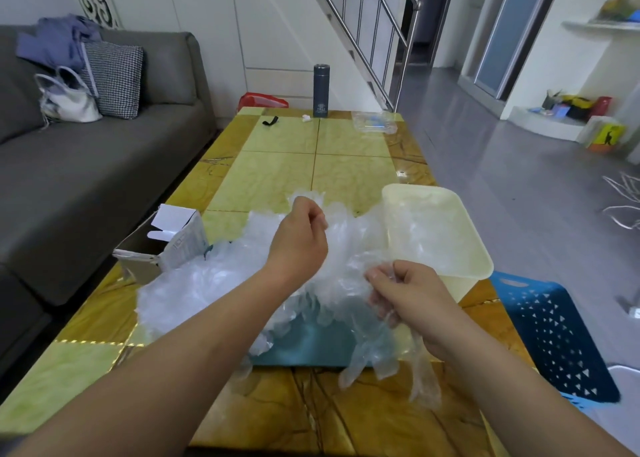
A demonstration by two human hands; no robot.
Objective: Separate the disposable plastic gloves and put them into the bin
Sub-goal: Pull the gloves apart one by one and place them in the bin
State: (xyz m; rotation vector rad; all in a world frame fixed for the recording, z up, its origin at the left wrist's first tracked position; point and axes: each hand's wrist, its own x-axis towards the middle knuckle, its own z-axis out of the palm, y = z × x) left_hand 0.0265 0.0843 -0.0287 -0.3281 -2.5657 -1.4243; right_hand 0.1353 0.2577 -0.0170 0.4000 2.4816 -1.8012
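Note:
A heap of clear disposable plastic gloves (194, 283) lies across the near middle of the yellow table (311, 165), partly over a teal sheet (311, 345). My left hand (301, 238) is raised above the heap and pinches the top of a glove. My right hand (408, 297) grips other clear gloves, whose fingers hang down below it. A cream plastic bin (446, 241) stands just right of both hands, with several clear gloves inside.
An opened cardboard box (166, 245) stands at the table's left edge. A dark flask (321, 90) and a clear packet (374, 122) are at the far end. A blue perforated stool (554, 338) is at the right, a grey sofa (86, 165) at the left.

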